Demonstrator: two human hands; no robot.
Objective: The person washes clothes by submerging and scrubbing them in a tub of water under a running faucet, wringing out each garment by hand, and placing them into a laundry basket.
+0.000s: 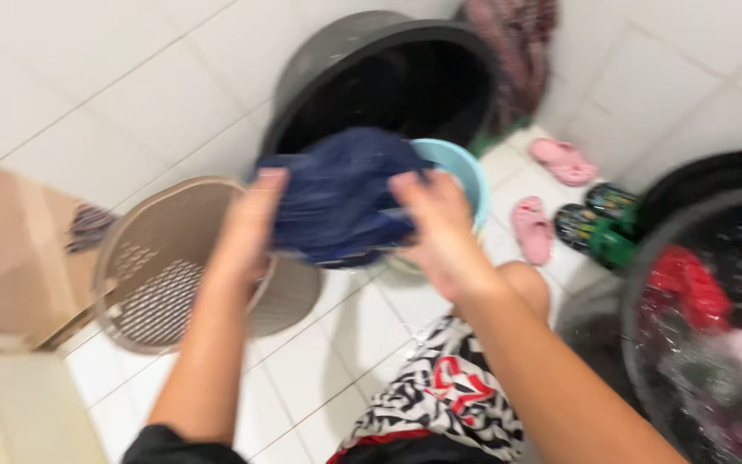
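left hand (255,225): grips the left edge of the dark blue cloth (341,196) | right hand (438,225): grips its right edge | cloth: stretched side to side between both hands, up over the light blue bowl (465,167) | tan basket (161,262): down left on the floor

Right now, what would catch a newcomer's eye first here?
The dark blue cloth at centre, gripped by the left hand and the right hand over a light blue basin. Next, a beige basket lying on its side at left, and a black tub of wet clothes at right.
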